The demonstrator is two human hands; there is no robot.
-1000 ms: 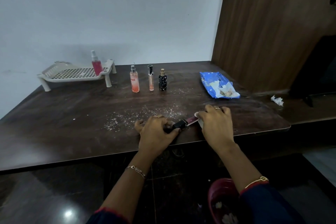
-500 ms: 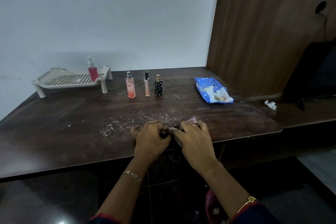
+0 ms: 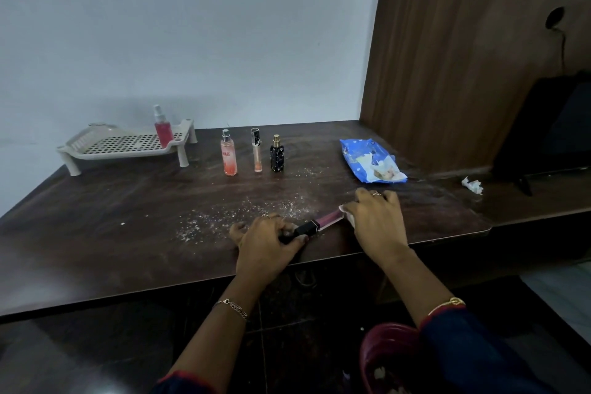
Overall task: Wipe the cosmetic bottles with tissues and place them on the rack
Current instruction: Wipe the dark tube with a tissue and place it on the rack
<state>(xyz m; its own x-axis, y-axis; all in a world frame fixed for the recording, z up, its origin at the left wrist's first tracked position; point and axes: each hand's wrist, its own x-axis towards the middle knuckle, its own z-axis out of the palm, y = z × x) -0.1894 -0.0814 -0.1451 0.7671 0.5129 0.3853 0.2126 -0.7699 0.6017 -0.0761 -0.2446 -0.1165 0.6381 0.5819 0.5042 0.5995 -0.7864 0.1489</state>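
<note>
left hand point(image 3: 267, 246) gripping black cap of pink tube point(image 3: 329, 219), right hand point(image 3: 377, 224) seemingly clutching tissue point(image 3: 344, 209) round its other end

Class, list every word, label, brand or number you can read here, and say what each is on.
No text reads clearly.
Peach spray bottle: short red word on the front, too blurred to read.
Blue tissue packet: print too small to read.
Pink tube, gripped by the left hand, tissue in the right hand: no lettering visible.
</note>
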